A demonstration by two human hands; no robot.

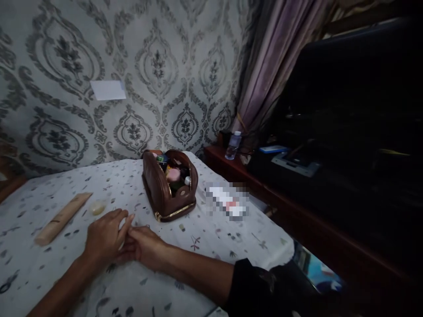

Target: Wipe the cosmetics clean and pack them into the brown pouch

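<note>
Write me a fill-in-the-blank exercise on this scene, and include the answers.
1. The zippered cosmetic bag is coloured ____.
2. In the picture, the beige tube lies to the ____ of the bag.
3. The plastic bottle has a cap coloured ____.
4. The left hand and right hand are not apart but ____.

Missing words: brown; left; white; touching.

No wording, brand or number can be read clearly. A short line of dark lettering marks the tan tube (pixel 64 219) lying on the patterned cloth (pixel 211 240), too small and blurred to make out. A green item (pixel 161 159) in the open brown bag (pixel 154 181) bears pale marks, likewise illegible
</note>
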